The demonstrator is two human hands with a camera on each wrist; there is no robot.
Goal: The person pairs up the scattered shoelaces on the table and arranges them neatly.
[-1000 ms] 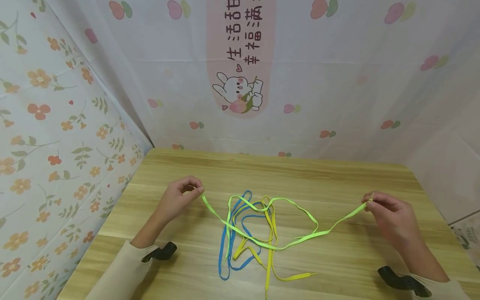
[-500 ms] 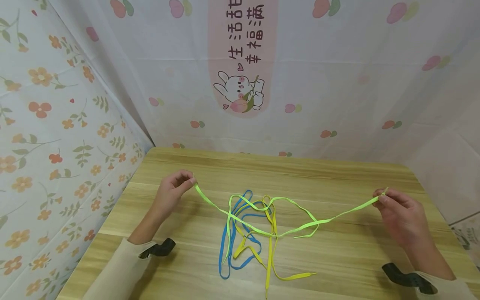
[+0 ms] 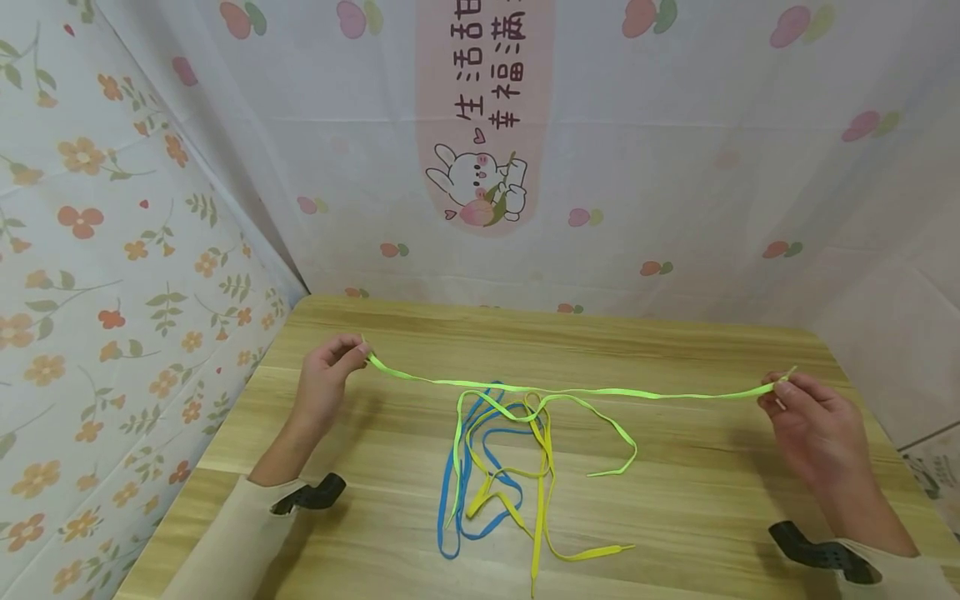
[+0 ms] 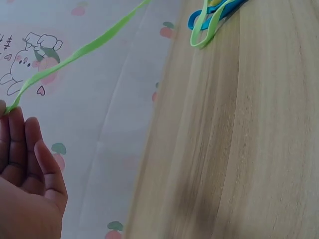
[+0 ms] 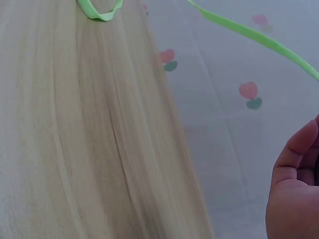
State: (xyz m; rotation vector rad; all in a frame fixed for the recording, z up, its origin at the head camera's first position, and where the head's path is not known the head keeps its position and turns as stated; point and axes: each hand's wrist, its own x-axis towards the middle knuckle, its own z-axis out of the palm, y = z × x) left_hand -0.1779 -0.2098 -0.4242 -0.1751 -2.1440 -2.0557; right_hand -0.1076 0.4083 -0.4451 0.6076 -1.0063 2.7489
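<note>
A neon green shoelace stretches nearly straight above the table between my two hands. My left hand pinches one end of it between thumb and fingertips; in the left wrist view the green lace rises away from those fingertips. My right hand pinches the other end, its tip poking out past the fingers. Below the lace lies a loose tangle: a blue shoelace, a yellow shoelace and a second green shoelace lying over them. The right fingertips are cut off in the right wrist view.
The wooden table has its far edge against a white printed curtain. A floral curtain hangs along the left side. Black curved mounts are strapped at both sleeves.
Both hands have moved apart and slightly away from me. The held green shoelace has gone from sagging over the tangle to nearly straight, lifted off the pile. The other laces lie still.
</note>
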